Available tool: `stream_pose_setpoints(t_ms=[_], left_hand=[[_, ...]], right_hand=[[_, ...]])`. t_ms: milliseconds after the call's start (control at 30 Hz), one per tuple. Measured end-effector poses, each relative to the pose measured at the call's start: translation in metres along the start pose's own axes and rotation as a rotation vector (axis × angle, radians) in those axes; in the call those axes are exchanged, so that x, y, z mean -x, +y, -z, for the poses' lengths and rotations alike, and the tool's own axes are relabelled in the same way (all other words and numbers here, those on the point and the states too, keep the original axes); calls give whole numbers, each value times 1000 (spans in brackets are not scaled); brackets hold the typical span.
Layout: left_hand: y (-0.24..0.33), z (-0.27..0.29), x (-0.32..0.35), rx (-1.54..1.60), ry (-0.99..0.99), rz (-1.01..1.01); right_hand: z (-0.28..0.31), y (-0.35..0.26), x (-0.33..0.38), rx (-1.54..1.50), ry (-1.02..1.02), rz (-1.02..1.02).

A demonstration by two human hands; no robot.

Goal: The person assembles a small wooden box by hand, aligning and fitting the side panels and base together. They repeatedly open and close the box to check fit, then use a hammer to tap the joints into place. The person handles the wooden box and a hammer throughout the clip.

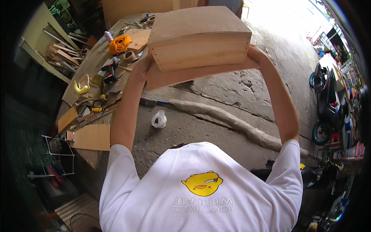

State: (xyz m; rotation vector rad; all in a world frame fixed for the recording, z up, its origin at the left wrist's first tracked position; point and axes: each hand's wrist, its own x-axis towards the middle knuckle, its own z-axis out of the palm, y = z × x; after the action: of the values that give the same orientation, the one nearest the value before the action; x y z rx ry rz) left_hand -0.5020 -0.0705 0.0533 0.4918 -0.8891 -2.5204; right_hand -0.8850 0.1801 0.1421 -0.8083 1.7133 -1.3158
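Out in front of me, a pale plywood box (201, 48) is held up between my two hands. Small dark fastener marks run down both ends of its near face, and a wider, thin board (170, 79) juts out below that face. My left hand (144, 66) grips the left side, with most of its fingers hidden by the wood. At the opposite side my right hand (255, 56) is closed on the box's edge, its fingers largely out of sight too. Both arms are stretched forward.
A worktable (91, 63) on the left carries orange cord (119, 44), a cordless drill (111, 71), a yellow tape measure (99, 103) and wood offcuts. A plastic bag (159, 119) lies on the concrete floor, near a long raised ridge (228, 116). Motorbikes (326, 100) stand at right.
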Motion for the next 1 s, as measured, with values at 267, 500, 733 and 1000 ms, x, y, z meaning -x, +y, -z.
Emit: stream_pose_setpoints(t_ms=[267, 500, 733, 1000], left_hand=[[-9, -9, 27, -34, 38, -54], [-30, 7, 34, 52, -35, -103], [-95, 25, 39, 88, 207, -180], [-193, 19, 52, 563, -172, -269]], right_hand=[[-20, 32, -17, -140, -85, 31], [-25, 80, -42, -183, -82, -47], [-27, 97, -41, -153, -154, 48], [6, 114, -58, 51, -143, 50]])
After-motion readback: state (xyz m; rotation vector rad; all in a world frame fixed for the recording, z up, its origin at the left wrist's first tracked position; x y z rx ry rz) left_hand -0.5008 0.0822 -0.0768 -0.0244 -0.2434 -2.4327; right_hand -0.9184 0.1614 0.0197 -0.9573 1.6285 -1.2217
